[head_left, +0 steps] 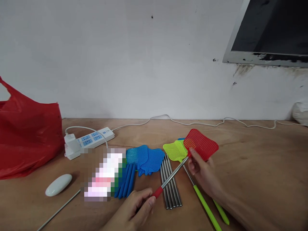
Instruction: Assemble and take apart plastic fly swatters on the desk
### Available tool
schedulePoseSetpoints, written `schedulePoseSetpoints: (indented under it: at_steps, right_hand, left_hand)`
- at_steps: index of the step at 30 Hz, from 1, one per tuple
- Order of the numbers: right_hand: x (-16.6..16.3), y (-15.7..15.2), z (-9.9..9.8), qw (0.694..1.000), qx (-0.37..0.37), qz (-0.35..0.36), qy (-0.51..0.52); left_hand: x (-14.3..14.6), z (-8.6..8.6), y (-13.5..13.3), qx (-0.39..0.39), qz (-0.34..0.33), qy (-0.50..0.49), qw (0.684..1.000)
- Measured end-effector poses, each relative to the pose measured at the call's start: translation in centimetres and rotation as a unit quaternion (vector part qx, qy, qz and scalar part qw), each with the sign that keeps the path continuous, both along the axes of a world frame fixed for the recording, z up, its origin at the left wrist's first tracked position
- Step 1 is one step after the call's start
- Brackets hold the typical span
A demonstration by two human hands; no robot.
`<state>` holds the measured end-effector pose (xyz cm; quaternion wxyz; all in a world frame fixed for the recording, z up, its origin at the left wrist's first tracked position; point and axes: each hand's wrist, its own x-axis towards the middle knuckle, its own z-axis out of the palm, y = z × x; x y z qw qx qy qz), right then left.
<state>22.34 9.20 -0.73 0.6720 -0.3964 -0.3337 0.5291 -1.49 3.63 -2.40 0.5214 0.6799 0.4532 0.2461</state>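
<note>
Taking the steel rods [171, 184] as the clock's centre, one red fly swatter [202, 144] is slanting above them, its head lying toward one o'clock and its handle running down toward eight. Two hands are gripping it: the left hand [138, 208], at eight o'clock, is closing around the red handle, while the right hand [204, 171], at two, is pinching the neck just below the head.

About five rods are lying side by side on the wooden table [260, 144]. At ten o'clock at least two blue swatter heads [154, 158] are overlapping, with roughly four blue handles [130, 181] resting beside them. One yellow-green head [174, 150] is showing at twelve, and two yellow-green handles [205, 207] are pointing toward four. Farther out, one power strip [96, 138] is sitting at ten, one white oval object [59, 185] at nine, and one red bag [29, 134] between nine and ten.

The left hand is hiding the handle's lower end; the red head is covering part of the yellow-green one, and a blue edge is barely peeping out behind. Pixelation is masking a bright object [103, 176] at nine o'clock. The frame is cutting off the bag and both forearms.
</note>
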Motion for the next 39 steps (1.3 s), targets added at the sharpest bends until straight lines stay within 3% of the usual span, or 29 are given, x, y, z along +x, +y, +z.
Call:
schedulePoseSetpoints:
  at_steps: [3,8,16,24,32,39]
  right_hand:
    - [-1.0,-1.1,-0.1,0.997,-0.004,0.076,-0.017]
    - [-1.6,-1.6,0.3,0.994,-0.005,0.105,-0.013]
    - [-2.2,-1.9,0.2,0.968,-0.014,0.232,-0.091]
    - [-2.3,-2.7,-0.2,0.961,0.028,0.252,-0.115]
    - [-2.8,-2.9,-0.8,0.979,0.036,0.187,-0.072]
    - [-3.1,-3.1,-0.2,0.986,0.026,0.164,-0.032]
  left_hand:
    - [0.1,-0.1,-0.1,-0.011,-0.010,-0.008,1.000]
    - [0.5,1.0,0.2,-0.021,-0.041,-0.023,0.999]
    - [1.1,1.5,0.5,-0.065,-0.030,-0.081,0.994]
    - [1.1,0.6,0.8,-0.061,-0.042,-0.064,0.995]
    - [1.6,1.0,0.7,-0.075,-0.047,-0.063,0.994]
    - [1.5,0.8,0.6,-0.039,-0.063,-0.047,0.996]
